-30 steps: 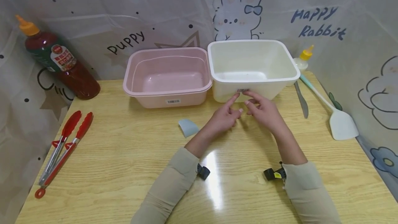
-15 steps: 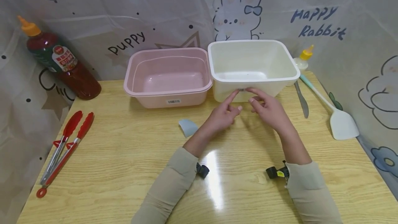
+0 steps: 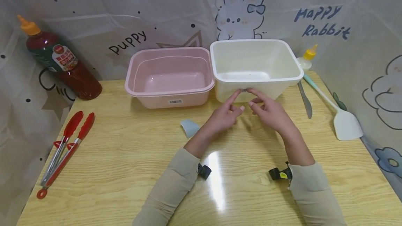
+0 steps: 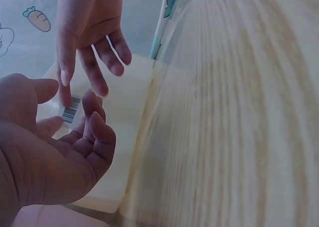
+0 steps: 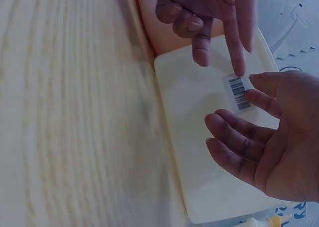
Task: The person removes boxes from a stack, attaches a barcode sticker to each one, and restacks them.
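Note:
A white plastic bin [image 3: 273, 87] stands at the back of the table, with a small barcode label [image 5: 239, 93] on its front wall. My left hand [image 3: 221, 118] points its index finger at the label's left end, the other fingers loosely bent. From the other side my right hand [image 3: 270, 113] reaches to the label's right end with its index finger. In the right wrist view the index fingertips are at the label's edges; whether both press on it I cannot tell. Neither hand grips anything. Touching the bin's left side is a pink basin [image 3: 150, 102], also bearing a barcode.
A pale blue curved piece [image 3: 190, 128] lies left of my left wrist. Red-handled tongs [image 3: 66, 154] and a tall red sauce bottle [image 3: 66, 65] are on the left. At the right are a table knife [image 3: 304, 100], a white spatula [image 3: 347, 126] and a small yellow-capped bottle [image 3: 306, 59].
My right hand has shifted slightly right and its fingers have spread a little. The left hand stays almost where it was, and the bins have not moved.

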Demonstrator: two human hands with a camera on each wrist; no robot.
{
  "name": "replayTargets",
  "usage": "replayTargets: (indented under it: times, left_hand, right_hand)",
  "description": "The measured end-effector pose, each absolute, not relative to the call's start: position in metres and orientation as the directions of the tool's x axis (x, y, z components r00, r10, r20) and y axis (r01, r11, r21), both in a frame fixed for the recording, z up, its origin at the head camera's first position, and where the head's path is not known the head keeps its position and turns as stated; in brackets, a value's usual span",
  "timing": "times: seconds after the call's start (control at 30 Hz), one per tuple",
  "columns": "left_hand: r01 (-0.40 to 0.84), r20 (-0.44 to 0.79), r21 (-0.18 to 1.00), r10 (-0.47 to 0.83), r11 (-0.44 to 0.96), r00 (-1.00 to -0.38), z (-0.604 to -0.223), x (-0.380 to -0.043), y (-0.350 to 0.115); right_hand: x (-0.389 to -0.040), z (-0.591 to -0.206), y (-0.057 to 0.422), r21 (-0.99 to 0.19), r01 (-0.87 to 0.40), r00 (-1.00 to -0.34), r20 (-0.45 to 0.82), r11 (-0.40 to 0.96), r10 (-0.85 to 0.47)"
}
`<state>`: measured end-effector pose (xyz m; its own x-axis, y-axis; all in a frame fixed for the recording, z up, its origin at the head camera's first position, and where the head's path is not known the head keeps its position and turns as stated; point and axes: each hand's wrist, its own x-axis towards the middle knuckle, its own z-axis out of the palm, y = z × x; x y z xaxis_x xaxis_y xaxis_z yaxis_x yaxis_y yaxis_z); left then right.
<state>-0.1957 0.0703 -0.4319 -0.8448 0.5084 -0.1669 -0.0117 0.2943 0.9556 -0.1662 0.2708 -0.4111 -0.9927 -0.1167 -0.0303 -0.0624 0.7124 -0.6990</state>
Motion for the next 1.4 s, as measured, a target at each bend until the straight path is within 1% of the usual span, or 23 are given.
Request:
replayTargets:
  times: [0.2,0.37,0.47,0.57,0.73,0.97,1.1,1.23,1.3,1.4]
  left_hand:
    - [-0.031,-0.175,0.960,0.507,0.279,-0.844,-0.431,-0.201,0.067]
    - [-0.064,-0.193,0.964,0.514,0.259,-0.836,-0.435,-0.203,0.067]
    - [-0.053,-0.186,0.966,0.536,0.253,-0.824,-0.436,-0.202,0.069]
    - [-0.017,-0.169,0.962,0.543,0.274,-0.822,-0.432,-0.200,0.070]
    - [0.016,-0.153,0.953,0.527,0.303,-0.836,-0.422,-0.197,0.067]
    - [0.014,-0.161,0.953,0.546,0.302,-0.822,-0.426,-0.198,0.067]
    - [0.005,-0.172,0.950,0.535,0.313,-0.827,-0.431,-0.198,0.069]
    - [-0.005,-0.177,0.955,0.555,0.297,-0.813,-0.434,-0.199,0.070]
    - [-0.012,-0.178,0.958,0.564,0.286,-0.807,-0.434,-0.199,0.070]
    - [-0.025,-0.182,0.960,0.552,0.279,-0.813,-0.432,-0.199,0.067]
  right_hand:
    - [-0.165,-0.406,0.276,-0.700,-0.056,-0.997,-0.004,0.712,-0.082]
    - [-0.166,-0.410,0.275,-0.684,-0.055,-0.996,-0.016,0.728,-0.091]
    - [-0.167,-0.413,0.270,-0.673,-0.074,-0.992,-0.023,0.736,-0.122]
    - [-0.166,-0.412,0.268,-0.674,-0.096,-0.988,-0.024,0.733,-0.152]
    - [-0.163,-0.408,0.274,-0.683,-0.071,-0.992,-0.030,0.727,-0.126]
    - [-0.163,-0.412,0.284,-0.708,-0.064,-0.994,-0.014,0.703,-0.105]
    - [-0.164,-0.416,0.280,-0.679,-0.057,-0.991,-0.049,0.732,-0.123]
    - [-0.164,-0.416,0.273,-0.644,-0.084,-0.984,-0.068,0.760,-0.166]
    - [-0.163,-0.414,0.272,-0.643,-0.093,-0.982,-0.070,0.761,-0.178]
    - [-0.162,-0.410,0.273,-0.645,-0.088,-0.983,-0.067,0.759,-0.170]
